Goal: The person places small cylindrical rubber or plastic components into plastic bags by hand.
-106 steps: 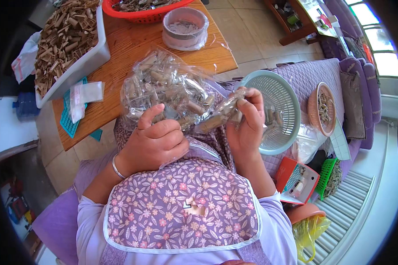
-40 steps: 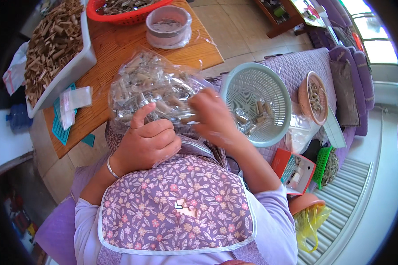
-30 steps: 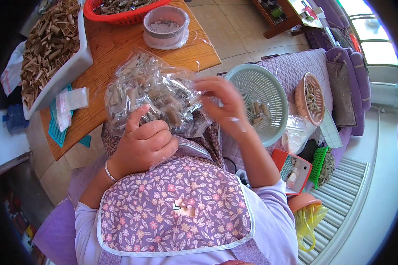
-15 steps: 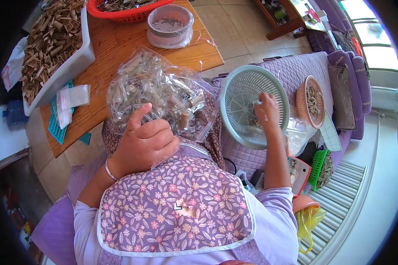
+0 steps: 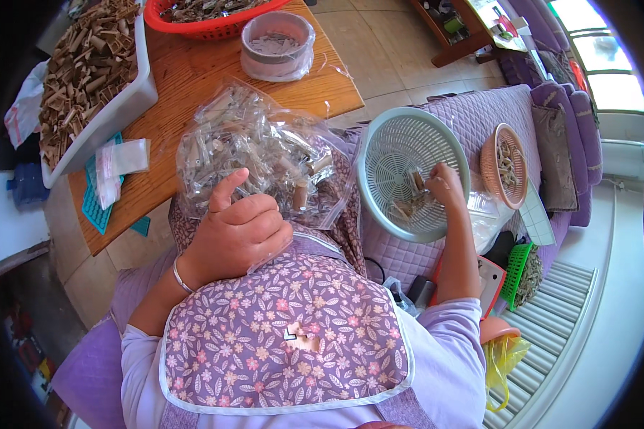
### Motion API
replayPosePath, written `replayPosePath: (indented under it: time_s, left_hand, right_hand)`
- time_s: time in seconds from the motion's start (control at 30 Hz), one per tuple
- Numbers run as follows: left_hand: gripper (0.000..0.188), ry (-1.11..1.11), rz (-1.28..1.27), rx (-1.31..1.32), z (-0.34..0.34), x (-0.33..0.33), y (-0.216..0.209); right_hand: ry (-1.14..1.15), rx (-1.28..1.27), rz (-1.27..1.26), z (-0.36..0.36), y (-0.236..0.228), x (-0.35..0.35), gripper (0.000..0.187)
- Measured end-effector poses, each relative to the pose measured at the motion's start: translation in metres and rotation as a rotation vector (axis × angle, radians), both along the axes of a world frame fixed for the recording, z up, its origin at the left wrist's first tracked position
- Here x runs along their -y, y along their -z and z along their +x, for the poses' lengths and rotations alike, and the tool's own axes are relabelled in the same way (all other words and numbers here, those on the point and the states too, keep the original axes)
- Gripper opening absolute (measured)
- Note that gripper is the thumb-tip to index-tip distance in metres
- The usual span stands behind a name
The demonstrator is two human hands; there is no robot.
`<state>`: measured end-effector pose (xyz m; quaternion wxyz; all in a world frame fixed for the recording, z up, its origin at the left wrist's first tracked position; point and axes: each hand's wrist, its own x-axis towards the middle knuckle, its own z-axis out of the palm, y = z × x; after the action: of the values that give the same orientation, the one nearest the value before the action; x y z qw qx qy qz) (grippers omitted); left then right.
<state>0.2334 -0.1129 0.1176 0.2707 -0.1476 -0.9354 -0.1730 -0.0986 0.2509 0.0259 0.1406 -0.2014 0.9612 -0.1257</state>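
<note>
My left hand (image 5: 242, 227) rests at the near edge of a large clear plastic bag (image 5: 254, 154) on my lap, full of small see-through packets with brown pieces. Its index finger points up while the others curl; clear film shows under them. Over the right side of a pale green colander (image 5: 376, 204), my right hand (image 5: 445, 186) has its fingers drawn together. Just left of the fingertips is a small clear packet with a brownish piece (image 5: 416, 180); whether they grip it is unclear. Small brown bits lie lower in the colander.
A wooden table (image 5: 186, 68) holds a white tub (image 5: 150, 89) of brown pieces, a red basket (image 5: 215, 27) and a round wrapped container (image 5: 279, 63). Right of the colander stand a pink basket (image 5: 488, 168) and a green basket (image 5: 511, 279). A purple quilted sofa (image 5: 472, 104) lies beneath.
My right hand has shifted right and slightly down within the colander, uncovering the small packet and brown bits. The left hand keeps its pose.
</note>
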Motion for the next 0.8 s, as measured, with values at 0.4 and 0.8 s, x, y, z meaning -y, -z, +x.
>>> replayPosePath:
  time_s: [0.4, 0.8]
  left_hand:
    - [0.016, 0.034, -0.021, 0.036, -0.001, -0.001, -0.004]
    - [0.008, -0.008, -0.025, 0.009, 0.0, -0.003, -0.003]
  right_hand:
    - [0.028, -0.029, -0.572, 0.083, -0.102, 0.086, 0.009]
    - [0.136, 0.309, -0.281, 0.036, -0.008, 0.1, 0.05]
